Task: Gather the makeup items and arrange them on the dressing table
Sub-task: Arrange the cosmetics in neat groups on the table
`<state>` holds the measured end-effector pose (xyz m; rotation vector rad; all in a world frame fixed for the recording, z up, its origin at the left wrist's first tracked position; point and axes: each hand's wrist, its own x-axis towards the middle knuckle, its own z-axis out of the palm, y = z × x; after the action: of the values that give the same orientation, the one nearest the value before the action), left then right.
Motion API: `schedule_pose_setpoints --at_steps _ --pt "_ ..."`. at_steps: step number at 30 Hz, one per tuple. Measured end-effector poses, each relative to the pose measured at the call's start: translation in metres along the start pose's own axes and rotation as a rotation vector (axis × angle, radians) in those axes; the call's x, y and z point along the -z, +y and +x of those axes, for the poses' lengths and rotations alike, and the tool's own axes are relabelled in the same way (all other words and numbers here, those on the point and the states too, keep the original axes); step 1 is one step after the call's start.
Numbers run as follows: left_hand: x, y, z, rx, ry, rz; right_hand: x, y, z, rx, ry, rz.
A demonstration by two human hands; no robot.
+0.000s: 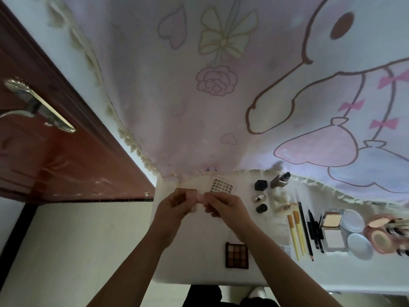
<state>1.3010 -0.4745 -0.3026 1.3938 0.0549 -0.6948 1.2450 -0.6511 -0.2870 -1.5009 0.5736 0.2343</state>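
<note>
Left hand [177, 203] and right hand [225, 206]: fingers curled, both pinching one small pale-pink item [200, 199] above the dressing table [199, 269], back-left area; type unclear. Eyeshadow palette [237, 255] lies open near the front edge. Pencils [305, 229] and powder compact [332, 231] sit to the right. Labels too blurred to read.

Held pink item [200, 200] blurred; brushes [397, 227] cut off.
</note>
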Motion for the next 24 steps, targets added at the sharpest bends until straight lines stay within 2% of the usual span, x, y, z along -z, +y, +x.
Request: schedule_pose_setpoints --at_steps 4,7,9,14,20,24 --pt "-0.027 0.011 -0.009 0.045 -0.086 -0.264 0.022 -0.028 -0.027 0.216 -0.065 -0.148" --pt "-0.053 0.025 -0.024 0.037 -0.182 -0.325 0.042 -0.042 -0.051 0.447 -0.099 -0.468" --pt "-0.069 0.034 -0.034 0.010 -0.222 -0.320 0.055 -0.048 -0.064 0.533 -0.095 -0.598" --pt "-0.102 0.032 -0.060 0.004 -0.127 -0.332 0.079 -0.066 -0.098 0.686 -0.131 -0.877" --pt "-0.129 0.026 -0.094 0.010 -0.094 -0.314 0.111 -0.072 -0.119 0.757 -0.265 -0.992" --pt "-0.138 0.019 -0.107 0.020 -0.059 -0.313 0.116 -0.058 -0.120 0.782 -0.291 -1.010"
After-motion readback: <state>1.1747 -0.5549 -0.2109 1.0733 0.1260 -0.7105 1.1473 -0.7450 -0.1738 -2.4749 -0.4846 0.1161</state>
